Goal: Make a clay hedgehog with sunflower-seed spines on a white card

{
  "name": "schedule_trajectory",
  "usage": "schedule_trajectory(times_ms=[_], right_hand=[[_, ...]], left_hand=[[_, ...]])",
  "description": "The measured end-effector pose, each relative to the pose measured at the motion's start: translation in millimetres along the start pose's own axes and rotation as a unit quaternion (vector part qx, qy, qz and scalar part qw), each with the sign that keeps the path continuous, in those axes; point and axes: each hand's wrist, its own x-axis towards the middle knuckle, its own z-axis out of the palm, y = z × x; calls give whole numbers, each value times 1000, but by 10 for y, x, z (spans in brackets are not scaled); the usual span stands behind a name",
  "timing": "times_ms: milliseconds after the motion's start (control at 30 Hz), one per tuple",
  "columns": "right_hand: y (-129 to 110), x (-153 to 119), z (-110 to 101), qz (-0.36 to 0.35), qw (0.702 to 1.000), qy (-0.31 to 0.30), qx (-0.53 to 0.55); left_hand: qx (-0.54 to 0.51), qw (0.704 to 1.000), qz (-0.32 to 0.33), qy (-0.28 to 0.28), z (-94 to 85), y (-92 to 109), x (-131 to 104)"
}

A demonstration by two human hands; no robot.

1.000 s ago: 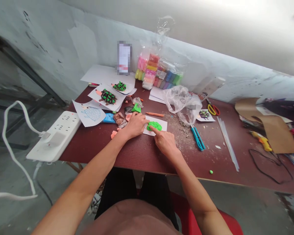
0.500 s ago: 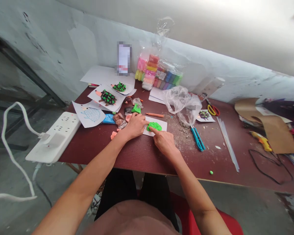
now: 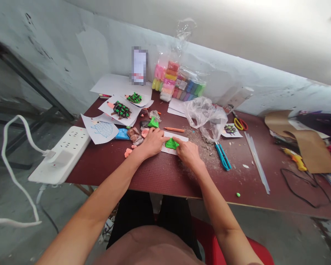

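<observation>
On the card (image 3: pixel 171 135), the clay (image 3: pixel 171 144) lies lengthwise between left hand (image 3: pixel 153 142) and right hand (image 3: pixel 189 152), index fingers at either side; whether either grip is closed, I cannot tell.

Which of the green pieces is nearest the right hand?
The flat green patch on white paper, touched by the right hand. Others, such as the green lump beyond the left hand or the green ball on the table, lie farther off.

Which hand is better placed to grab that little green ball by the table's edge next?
Probably the right hand: the green ball lies on its side of the table. The left hand is farther away, across the green clay.
</observation>
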Motion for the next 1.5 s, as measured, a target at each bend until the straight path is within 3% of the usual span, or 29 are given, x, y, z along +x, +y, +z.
schedule_trajectory(times_ms=[167,267,367,533,667,767,933,1267,1500], right_hand=[[52,23,-29,-5,999,18,36],[133,65,-26,20,993,63,97],[262,156,-10,-11,980,105,169],[425,382,102,-83,928,162,324],[400,468,254,-61,872,203,442],[368,442,312,-57,859,212,463],[378,364,302,-58,877,207,430],[423,216,347,-51,916,208,339],[319,-53,350,-111,965,174,165]], left_hand=[[13,1000,-1,5,-5,16,-3],[11,1000,0,12,0,6,-6],[-1,1000,1,22,7,-26,-4],[-26,998,-1,51,-5,-73,-1],[-34,997,25,72,-31,-42,-4],[-14,994,74,83,-20,11,-7],[37,988,125,84,48,75,-6],[34,988,127,82,35,79,-8],[29,987,118,103,23,68,-14]])
